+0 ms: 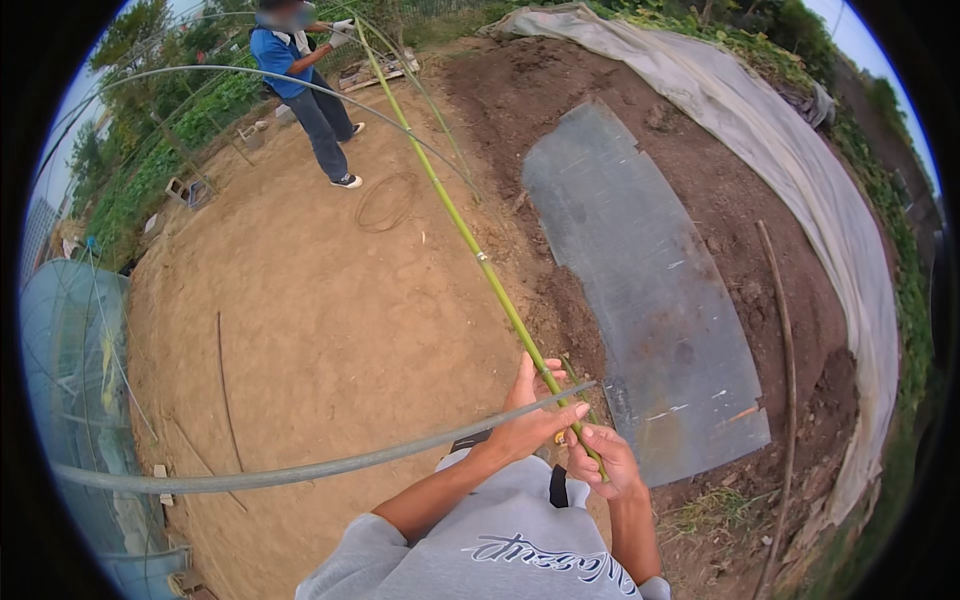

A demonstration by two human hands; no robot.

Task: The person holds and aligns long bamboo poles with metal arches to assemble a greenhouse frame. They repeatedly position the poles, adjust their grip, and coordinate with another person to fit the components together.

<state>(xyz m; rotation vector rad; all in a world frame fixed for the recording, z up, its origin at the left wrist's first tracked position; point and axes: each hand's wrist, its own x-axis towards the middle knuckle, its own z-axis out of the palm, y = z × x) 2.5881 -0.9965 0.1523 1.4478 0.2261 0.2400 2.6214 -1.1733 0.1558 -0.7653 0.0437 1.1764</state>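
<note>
A long green bamboo pole (470,238) runs from my hands up to the far side. My left hand (532,412) is wrapped around it near its close end, where the tip of a curved grey metal pipe (330,466) crosses. The thumb lies across the crossing, and some fingers are hidden behind the pole. Just below, my right hand (608,458) grips the pole's near end. At the far end, a person in a blue shirt (275,55) has a white-gloved hand (343,32) at the pole.
A grey sheet (650,290) lies on dark soil to the right, beside a long stick (783,350). White plastic film (740,120) borders the soil. Another curved pipe (290,76) arches ahead. A wire coil (386,202) and a thin rod (226,390) lie on the ground.
</note>
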